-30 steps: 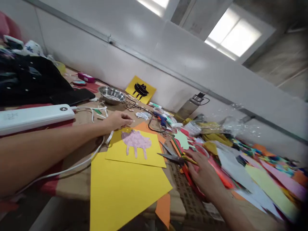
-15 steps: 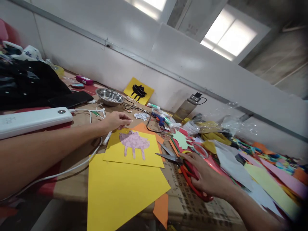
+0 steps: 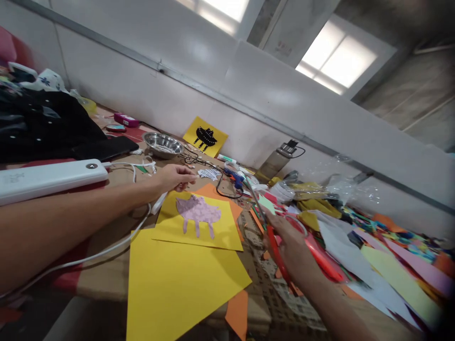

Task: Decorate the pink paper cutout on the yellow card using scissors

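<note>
The right hand (image 3: 292, 247) grips red-handled scissors (image 3: 266, 223) just right of the yellow card (image 3: 170, 222), blades lifted off the desk (image 3: 106, 265). The left hand (image 3: 175, 176), fingertips pinched together, rests at the card's far corner.

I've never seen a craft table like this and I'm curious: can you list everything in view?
scissors: one, red handles, in the right hand
small yellow sheet: one, yellow, by the left hand
animal cutout: one, pink, on the small yellow sheet
large yellow sheet: one, yellow, nearest the camera
bowl: one, steel, far side
picture card: one, yellow and black, leaning at the back
bottle: one, grey, right of the picture card
white device: one, white, far left
paper pile: many sheets, mixed colours, right side
left hand: at the small yellow sheet's top corner
right hand: closed on the scissors
</note>
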{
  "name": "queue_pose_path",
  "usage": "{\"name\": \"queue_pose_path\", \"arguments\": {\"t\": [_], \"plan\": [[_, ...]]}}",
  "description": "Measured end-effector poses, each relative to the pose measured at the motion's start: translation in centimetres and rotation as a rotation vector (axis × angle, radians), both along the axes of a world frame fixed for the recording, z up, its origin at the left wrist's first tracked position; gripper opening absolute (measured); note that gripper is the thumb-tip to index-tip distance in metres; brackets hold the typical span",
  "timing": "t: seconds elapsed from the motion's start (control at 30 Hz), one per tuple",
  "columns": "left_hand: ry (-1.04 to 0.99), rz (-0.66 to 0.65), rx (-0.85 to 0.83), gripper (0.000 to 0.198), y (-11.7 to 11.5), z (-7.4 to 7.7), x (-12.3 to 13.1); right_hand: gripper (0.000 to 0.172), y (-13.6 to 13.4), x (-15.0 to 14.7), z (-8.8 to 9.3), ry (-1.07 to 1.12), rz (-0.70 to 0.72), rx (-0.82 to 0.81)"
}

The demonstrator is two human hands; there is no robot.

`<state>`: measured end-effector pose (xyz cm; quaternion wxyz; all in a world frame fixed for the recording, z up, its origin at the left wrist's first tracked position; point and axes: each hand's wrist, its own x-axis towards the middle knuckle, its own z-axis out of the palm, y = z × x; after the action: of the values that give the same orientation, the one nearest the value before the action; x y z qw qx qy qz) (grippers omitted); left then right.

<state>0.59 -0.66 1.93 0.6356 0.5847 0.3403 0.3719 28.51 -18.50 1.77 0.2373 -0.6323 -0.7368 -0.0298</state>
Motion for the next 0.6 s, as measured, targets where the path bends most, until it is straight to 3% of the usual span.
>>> {"name": "queue_pose_path", "arguments": {"t": [0.17, 0.3, 0.6], "plan": [[-0.168, -0.017, -0.051, 0.008, 0.2, -0.2, 0.1, 0.061, 3.9, -5.4, 0.4, -0.002, 0.052, -0.051], [-0.234, -0.023, -0.075, 0.011, -0.1, -0.3, 0.0, 0.059, 6.4, -7.6, 0.1, -0.020, 0.042, -0.038], [-0.253, -0.016, -0.165, 0.015, -1.1, 0.2, 0.7, 0.048, 7.4, -9.7, 0.3, -0.022, 0.089, -0.007]]}}
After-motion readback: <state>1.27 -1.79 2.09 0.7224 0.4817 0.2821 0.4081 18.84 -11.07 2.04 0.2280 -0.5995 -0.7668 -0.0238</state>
